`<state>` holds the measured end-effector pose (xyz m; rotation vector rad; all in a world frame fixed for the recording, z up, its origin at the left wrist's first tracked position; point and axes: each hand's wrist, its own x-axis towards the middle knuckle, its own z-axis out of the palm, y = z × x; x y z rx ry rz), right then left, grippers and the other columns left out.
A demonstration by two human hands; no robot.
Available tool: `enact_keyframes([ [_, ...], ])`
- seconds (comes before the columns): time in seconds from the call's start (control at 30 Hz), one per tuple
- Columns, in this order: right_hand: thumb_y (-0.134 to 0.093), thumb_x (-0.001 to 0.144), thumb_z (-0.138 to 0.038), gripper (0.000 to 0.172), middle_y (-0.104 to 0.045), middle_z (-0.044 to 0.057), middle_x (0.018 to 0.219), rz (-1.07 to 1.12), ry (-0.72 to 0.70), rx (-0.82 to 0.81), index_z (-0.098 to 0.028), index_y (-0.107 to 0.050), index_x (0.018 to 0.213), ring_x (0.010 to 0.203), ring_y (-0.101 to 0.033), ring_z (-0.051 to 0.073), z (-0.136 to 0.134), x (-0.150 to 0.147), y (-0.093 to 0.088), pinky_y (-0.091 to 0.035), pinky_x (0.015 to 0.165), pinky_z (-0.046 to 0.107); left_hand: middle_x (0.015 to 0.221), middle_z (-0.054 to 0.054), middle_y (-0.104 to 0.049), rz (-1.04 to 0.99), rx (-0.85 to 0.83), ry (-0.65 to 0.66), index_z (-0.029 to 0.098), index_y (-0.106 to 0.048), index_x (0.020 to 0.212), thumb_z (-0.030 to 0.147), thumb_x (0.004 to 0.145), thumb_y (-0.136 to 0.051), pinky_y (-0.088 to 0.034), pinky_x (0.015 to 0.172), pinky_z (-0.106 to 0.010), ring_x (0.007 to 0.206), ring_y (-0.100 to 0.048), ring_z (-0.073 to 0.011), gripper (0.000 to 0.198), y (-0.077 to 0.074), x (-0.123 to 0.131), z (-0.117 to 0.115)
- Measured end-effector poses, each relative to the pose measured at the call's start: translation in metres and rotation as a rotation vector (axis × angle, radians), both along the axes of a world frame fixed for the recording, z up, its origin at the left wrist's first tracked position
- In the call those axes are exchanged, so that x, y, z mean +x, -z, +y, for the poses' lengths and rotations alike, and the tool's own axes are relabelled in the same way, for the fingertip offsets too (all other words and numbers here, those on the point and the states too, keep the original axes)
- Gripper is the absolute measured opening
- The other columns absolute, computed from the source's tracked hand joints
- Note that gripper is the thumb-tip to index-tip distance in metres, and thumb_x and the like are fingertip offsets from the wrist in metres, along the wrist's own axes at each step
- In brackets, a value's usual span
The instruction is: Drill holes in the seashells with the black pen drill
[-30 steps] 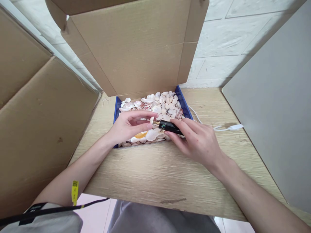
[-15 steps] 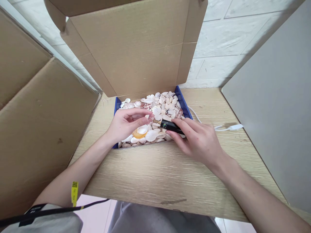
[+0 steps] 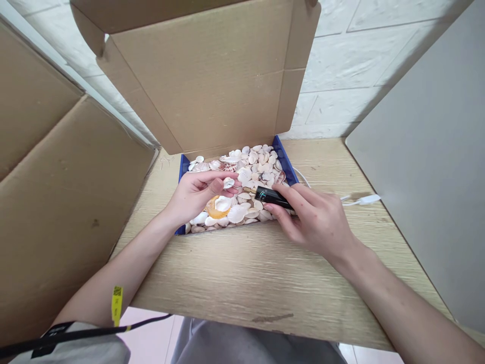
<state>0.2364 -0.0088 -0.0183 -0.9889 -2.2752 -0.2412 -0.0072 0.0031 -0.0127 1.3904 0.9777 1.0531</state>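
A blue-rimmed tray [image 3: 286, 163] full of several small white and pinkish seashells lies on the wooden table. Over it, my left hand [image 3: 193, 194] pinches one small white shell [image 3: 228, 182] between thumb and fingers. My right hand [image 3: 314, 217] grips a slim black tool [image 3: 273, 197] with a small lit display; its thin metal tip points left at the held shell. A larger orange shell [image 3: 216, 208] lies in the tray just below my left fingers.
An open cardboard box flap [image 3: 212, 76] stands upright behind the tray. Large cardboard panels [image 3: 56, 192] wall off the left. A grey board [image 3: 428, 151] leans on the right. A white cable [image 3: 359, 200] runs across the table [image 3: 246, 273] behind my right hand.
Both hands shifted slightly away from me over the tray. The tool's tip has closed in on the small shell, which my left fingers have turned and raised a little.
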Motion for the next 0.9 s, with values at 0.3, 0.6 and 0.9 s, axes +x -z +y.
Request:
enact_keyframes([
  [0.3, -0.053, 0.088, -0.034, 0.027, -0.061, 0.0, 0.07, -0.003, 0.009, 0.006, -0.013, -0.059, 0.103, 0.058, -0.054, 0.011, -0.001, 0.001, 0.0, -0.035, 0.051, 0.024, 0.096, -0.011, -0.073, 0.061, -0.015, -0.005, 0.016, -0.07, 0.104, 0.04, 0.084, -0.06, -0.058, 0.078, -0.034, 0.081, -0.07, -0.0195, 0.033, -0.002, 0.0, 0.0],
  [0.6, -0.057, 0.085, -0.032, 0.029, -0.062, 0.001, 0.071, 0.039, -0.021, 0.011, -0.01, -0.06, 0.104, 0.056, -0.051, 0.01, -0.001, 0.0, 0.001, -0.036, 0.05, 0.024, 0.094, -0.009, -0.074, 0.1, -0.038, -0.02, 0.015, -0.071, 0.101, 0.038, 0.084, -0.061, -0.058, 0.074, -0.029, 0.077, -0.07, -0.0172, 0.03, -0.006, 0.002, -0.002],
  [0.9, -0.064, 0.08, -0.022, 0.037, -0.067, 0.008, 0.096, 0.05, 0.009, 0.24, -0.02, -0.056, 0.116, 0.088, -0.058, 0.021, 0.005, 0.006, -0.006, -0.045, 0.076, 0.036, 0.08, -0.004, -0.073, 0.254, -0.013, 0.064, 0.02, -0.074, 0.094, 0.027, 0.076, -0.07, -0.053, 0.062, -0.023, 0.073, -0.067, -0.015, 0.02, -0.013, 0.008, -0.005],
])
